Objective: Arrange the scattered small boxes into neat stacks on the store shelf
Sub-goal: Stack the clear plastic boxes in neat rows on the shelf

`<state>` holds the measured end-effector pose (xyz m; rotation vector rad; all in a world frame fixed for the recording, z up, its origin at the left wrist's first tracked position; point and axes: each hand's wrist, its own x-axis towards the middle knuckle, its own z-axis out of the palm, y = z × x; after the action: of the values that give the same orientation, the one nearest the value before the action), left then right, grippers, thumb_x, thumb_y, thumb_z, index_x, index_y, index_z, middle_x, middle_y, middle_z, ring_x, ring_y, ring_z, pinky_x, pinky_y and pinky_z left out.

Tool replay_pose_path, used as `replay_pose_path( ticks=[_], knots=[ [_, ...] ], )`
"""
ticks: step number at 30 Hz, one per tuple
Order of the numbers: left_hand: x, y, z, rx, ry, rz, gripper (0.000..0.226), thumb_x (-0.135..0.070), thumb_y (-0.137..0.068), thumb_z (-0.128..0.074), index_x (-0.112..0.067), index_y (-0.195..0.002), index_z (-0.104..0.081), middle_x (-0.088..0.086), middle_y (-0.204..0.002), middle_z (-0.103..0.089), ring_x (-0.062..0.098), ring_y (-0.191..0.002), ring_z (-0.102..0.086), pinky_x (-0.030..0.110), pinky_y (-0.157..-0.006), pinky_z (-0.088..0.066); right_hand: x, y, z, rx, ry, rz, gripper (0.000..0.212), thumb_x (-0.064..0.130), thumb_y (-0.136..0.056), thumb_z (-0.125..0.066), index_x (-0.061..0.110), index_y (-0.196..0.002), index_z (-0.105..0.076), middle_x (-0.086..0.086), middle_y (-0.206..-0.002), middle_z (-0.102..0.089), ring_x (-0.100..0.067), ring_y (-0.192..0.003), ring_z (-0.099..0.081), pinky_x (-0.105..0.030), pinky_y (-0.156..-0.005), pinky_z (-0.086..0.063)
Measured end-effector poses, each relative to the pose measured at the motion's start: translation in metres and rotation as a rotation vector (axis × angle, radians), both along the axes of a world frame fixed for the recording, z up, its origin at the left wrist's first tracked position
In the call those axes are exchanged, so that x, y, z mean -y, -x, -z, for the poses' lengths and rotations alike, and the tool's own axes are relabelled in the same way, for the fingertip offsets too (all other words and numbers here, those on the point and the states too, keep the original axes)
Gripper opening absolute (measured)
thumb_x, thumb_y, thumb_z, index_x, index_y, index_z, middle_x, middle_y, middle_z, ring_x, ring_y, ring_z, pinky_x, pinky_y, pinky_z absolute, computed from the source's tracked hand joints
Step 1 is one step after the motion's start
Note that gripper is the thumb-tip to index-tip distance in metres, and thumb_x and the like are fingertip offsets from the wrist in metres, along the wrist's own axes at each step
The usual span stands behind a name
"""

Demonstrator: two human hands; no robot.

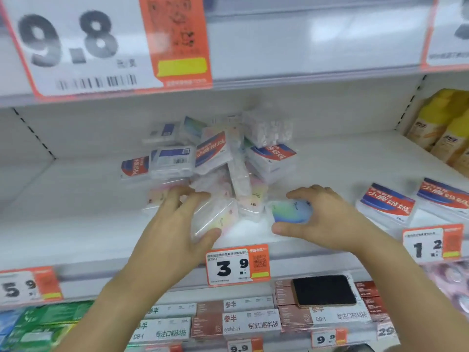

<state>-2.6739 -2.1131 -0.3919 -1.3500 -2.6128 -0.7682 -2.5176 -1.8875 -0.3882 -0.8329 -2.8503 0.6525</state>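
**A:** What are your hands doing right now?

**B:** My right hand (319,214) is curling over a small blue-green box (291,211), thumb underneath at the front and fingers over the top, so I'm gripping it at the shelf (330,161) front. My left hand (182,219) is closing on a clear-wrapped pastel box (215,219), thumb at its near corner, fingers spread across the far side.

**A:** And the rest of the boxes?

**B:** They're sitting just behind my hands in a jumbled pile (218,158), some tilted, some leaning on each other, red-and-blue labels facing every way. Over to the right, well apart from the pile, two red-and-blue boxes (385,203) are already lying flat side by side.

**A:** How are you handling this step?

**B:** I'm judging it's early, since most of the pile is untouched. I'm trying to lift each box clear before turning it, because the wrap looks slippery and the leaning ones could slide if I'm dragging. I'm sorting by kind, setting each flat with edges squared to the shelf front above the 3.9 price tag (237,265).
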Motion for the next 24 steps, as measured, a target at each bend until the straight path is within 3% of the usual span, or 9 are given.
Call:
replay_pose_path(
  ticks=[2, 4, 7, 10, 13, 18, 22, 24],
  knots=[
    [0.003, 0.006, 0.0, 0.065, -0.063, 0.02, 0.055, -0.041, -0.074, -0.077, -0.035, -0.125, -0.056, -0.014, -0.126, -0.041, 0.002, -0.103, -0.048, 0.021, -0.086, -0.044, 0.002, 0.002, -0.001, -0.055, -0.02, -0.002, 0.081, 0.075, -0.046, -0.078, 0.031, -0.113, -0.064, 0.01, -0.108, -0.059, -0.01, -0.1, -0.053, -0.014, -0.077, -0.037],
    [0.008, 0.013, 0.0, 0.13, -0.123, 0.035, 0.052, -0.037, -0.073, -0.079, -0.035, -0.122, -0.06, -0.014, -0.125, -0.043, 0.001, -0.103, -0.051, 0.023, -0.09, -0.047, 0.007, 0.003, -0.006, -0.223, -0.013, 0.013, 0.068, 0.063, -0.041, -0.088, 0.03, -0.096, -0.067, 0.012, -0.095, -0.056, -0.004, -0.086, -0.053, -0.009, -0.065, -0.035],
    [0.019, 0.021, -0.001, 0.16, -0.166, 0.046, 0.048, -0.037, -0.074, -0.079, -0.038, -0.12, -0.064, -0.016, -0.124, -0.047, -0.003, -0.107, -0.053, 0.021, -0.09, -0.046, 0.016, 0.003, -0.011, -0.486, 0.137, -0.007, 0.05, 0.037, -0.048, -0.095, 0.03, -0.088, -0.066, 0.011, -0.095, -0.061, 0.0, -0.088, -0.058, -0.006, -0.07, -0.04],
    [0.031, 0.026, -0.004, 0.223, -0.228, 0.085, 0.045, -0.039, -0.073, -0.078, -0.04, -0.116, -0.066, -0.017, -0.122, -0.051, -0.001, -0.113, -0.053, 0.021, -0.084, -0.048, 0.03, 0.007, -0.012, -0.569, 0.257, -0.133, 0.044, 0.027, -0.056, -0.094, 0.035, -0.091, -0.068, 0.015, -0.099, -0.066, 0.001, -0.097, -0.062, -0.006, -0.082, -0.041],
    [0.04, 0.028, -0.006, 0.266, -0.25, 0.145, 0.046, -0.033, -0.073, -0.074, -0.038, -0.117, -0.065, -0.018, -0.122, -0.052, 0.005, -0.116, -0.054, 0.022, -0.086, -0.048, 0.044, 0.017, -0.01, -0.544, 0.35, -0.185, 0.051, 0.026, -0.055, -0.095, 0.037, -0.098, -0.069, 0.021, -0.101, -0.069, 0.001, -0.1, -0.064, -0.012, -0.084, -0.047],
    [0.056, 0.037, -0.009, 0.318, -0.181, 0.18, 0.068, -0.021, -0.069, -0.074, -0.04, -0.13, -0.052, -0.013, -0.125, -0.045, 0.009, -0.121, -0.05, 0.036, -0.099, -0.047, 0.055, 0.037, 0.007, -0.517, 0.133, -0.194, 0.044, 0.049, -0.061, -0.086, 0.033, -0.098, -0.068, 0.016, -0.104, -0.059, 0.002, -0.101, -0.055, -0.008, -0.087, -0.04],
    [0.06, 0.043, -0.006, 0.321, -0.124, 0.192, 0.073, -0.015, -0.066, -0.07, -0.04, -0.131, -0.05, -0.015, -0.123, -0.041, 0.003, -0.119, -0.048, 0.024, -0.1, -0.042, 0.056, 0.048, 0.002, -0.65, 0.036, -0.04, 0.05, 0.054, -0.075, -0.073, 0.03, -0.116, -0.058, 0.015, -0.117, -0.046, -0.006, -0.108, -0.052, -0.009, -0.086, -0.04],
    [0.055, 0.04, -0.004, 0.312, -0.119, 0.222, 0.068, -0.023, -0.068, -0.074, -0.036, -0.131, -0.052, -0.014, -0.123, -0.042, 0.002, -0.12, -0.047, 0.019, -0.103, -0.038, 0.056, 0.062, -0.006, -0.661, -0.019, -0.003, 0.064, 0.056, -0.073, -0.074, 0.032, -0.128, -0.05, 0.012, -0.123, -0.044, -0.013, -0.114, -0.051, -0.018, -0.087, -0.043]
  ],
)
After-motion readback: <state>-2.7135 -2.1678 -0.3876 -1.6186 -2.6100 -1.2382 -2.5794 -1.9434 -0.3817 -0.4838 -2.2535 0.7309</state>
